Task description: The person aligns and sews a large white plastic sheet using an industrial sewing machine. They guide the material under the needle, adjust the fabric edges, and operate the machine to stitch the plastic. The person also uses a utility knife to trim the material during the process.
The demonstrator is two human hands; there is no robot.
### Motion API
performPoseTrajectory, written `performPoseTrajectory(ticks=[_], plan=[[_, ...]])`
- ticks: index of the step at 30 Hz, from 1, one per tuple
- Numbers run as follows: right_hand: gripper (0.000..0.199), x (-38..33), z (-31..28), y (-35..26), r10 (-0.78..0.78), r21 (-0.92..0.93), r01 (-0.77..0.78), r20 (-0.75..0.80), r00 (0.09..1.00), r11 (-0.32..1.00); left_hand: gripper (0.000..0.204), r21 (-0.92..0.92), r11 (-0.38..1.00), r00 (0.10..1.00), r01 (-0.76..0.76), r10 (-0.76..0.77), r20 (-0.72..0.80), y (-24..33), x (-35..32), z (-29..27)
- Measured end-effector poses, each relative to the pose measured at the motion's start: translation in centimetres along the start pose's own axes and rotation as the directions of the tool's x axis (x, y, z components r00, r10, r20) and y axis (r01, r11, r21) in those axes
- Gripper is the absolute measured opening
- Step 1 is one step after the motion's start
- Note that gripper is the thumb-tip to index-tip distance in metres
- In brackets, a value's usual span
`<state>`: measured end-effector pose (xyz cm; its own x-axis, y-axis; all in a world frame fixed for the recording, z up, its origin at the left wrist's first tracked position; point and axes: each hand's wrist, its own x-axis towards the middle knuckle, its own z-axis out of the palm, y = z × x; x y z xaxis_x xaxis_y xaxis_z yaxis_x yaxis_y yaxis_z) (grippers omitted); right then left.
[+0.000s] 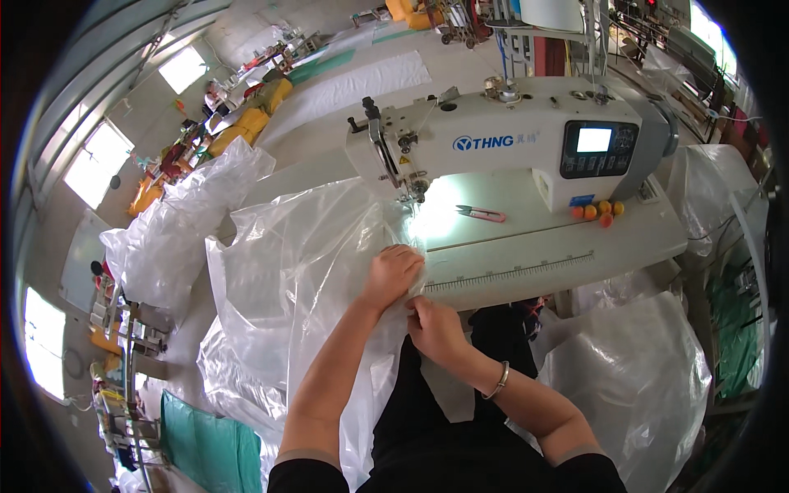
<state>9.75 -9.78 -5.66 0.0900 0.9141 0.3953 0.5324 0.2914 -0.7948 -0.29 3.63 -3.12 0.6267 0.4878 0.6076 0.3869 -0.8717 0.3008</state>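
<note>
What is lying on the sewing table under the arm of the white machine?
Under the sewing machine arm, thread snips with red handles lie on the table. Clear plastic sheet, held by both hands, covers the table's left part, hiding whatever is beneath.

A large sheet of clear, crinkled plastic film (pixel 296 263) lay draped over the white table's left edge, bunched in folds, its near edge pinched.

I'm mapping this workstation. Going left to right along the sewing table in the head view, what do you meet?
Clear plastic sheet → needle area → red thread snips → small orange balls
</note>
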Motion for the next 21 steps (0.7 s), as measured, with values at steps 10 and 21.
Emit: performPoseTrajectory(ticks=[10, 21], plan=[[0.015, 2.9, 0.8, -0.6, 0.066, 0.093, -0.070, 0.044, 0.997, 0.993, 0.010, -0.051, 0.979, 0.957, 0.196, -0.179, 0.228, -2.9, 1.4, -1.9], [0.013, -1.7, -1.5, -0.5, 0.438, 0.438, -0.356, -0.098, 0.894, 0.825, 0.036, 0.029, 0.987, 0.962, 0.155, -0.158, 0.224, 1.7, -2.9, -4.7]])
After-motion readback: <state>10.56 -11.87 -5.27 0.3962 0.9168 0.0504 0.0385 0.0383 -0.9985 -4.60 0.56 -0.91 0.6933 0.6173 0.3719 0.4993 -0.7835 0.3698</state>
